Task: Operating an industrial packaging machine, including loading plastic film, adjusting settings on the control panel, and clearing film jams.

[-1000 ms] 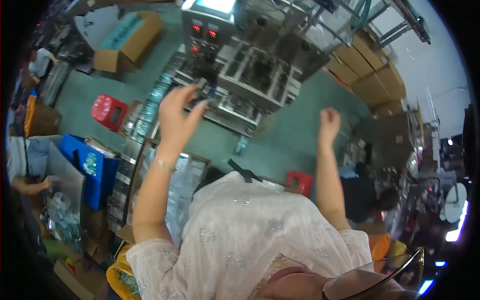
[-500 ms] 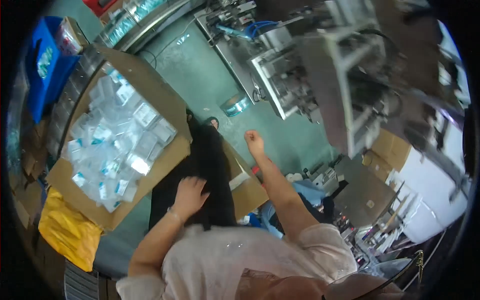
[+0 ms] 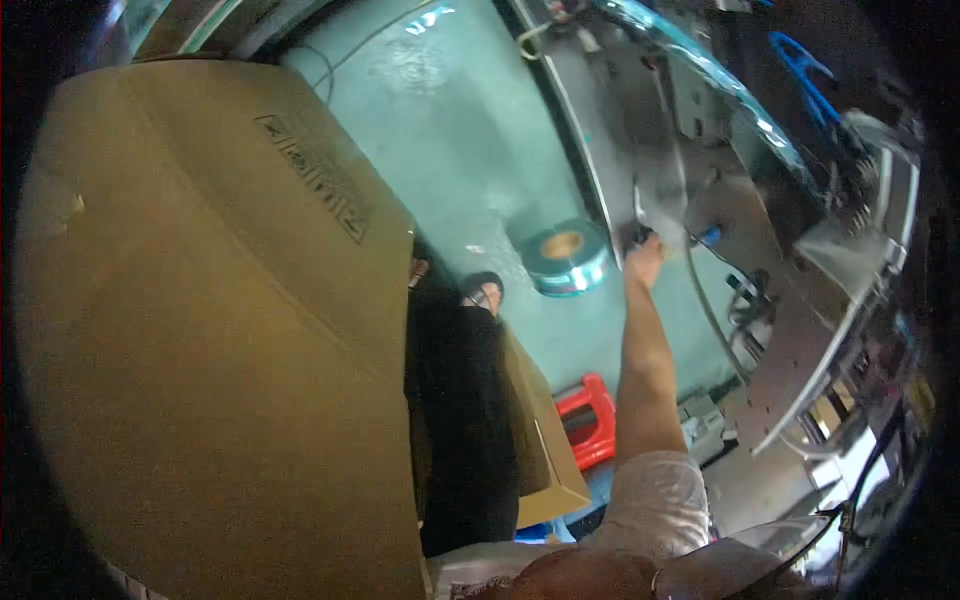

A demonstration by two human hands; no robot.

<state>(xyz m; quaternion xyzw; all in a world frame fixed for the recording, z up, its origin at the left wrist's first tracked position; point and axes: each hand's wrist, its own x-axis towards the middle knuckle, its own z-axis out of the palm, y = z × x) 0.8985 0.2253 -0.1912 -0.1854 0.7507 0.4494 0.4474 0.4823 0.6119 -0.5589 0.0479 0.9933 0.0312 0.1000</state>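
Out to the far right, my right hand (image 3: 645,258) reaches past the edge of a metal table (image 3: 625,120). Its fingers are closed around the dark handle of a pair of scissors (image 3: 640,212), whose pale pointed blade sticks out beyond them. My left hand is out of sight. A large brown cardboard box (image 3: 220,300) fills the left side with its flap side toward me, hiding what is inside. On the green floor, just left of my right hand, lies a roll of teal tape (image 3: 565,258) with a cardboard core.
A red plastic handle-shaped piece (image 3: 588,420) and an open cardboard box (image 3: 540,455) stand beside my legs. Machinery with a blue looped part (image 3: 803,78), hoses and a clear film strip (image 3: 715,70) crowds the right. My foot (image 3: 485,292) rests on the floor.
My right hand has moved forward and right onto the scissors. My left hand has gone from view. Brown cardboard now covers the clear packs that showed in the box.
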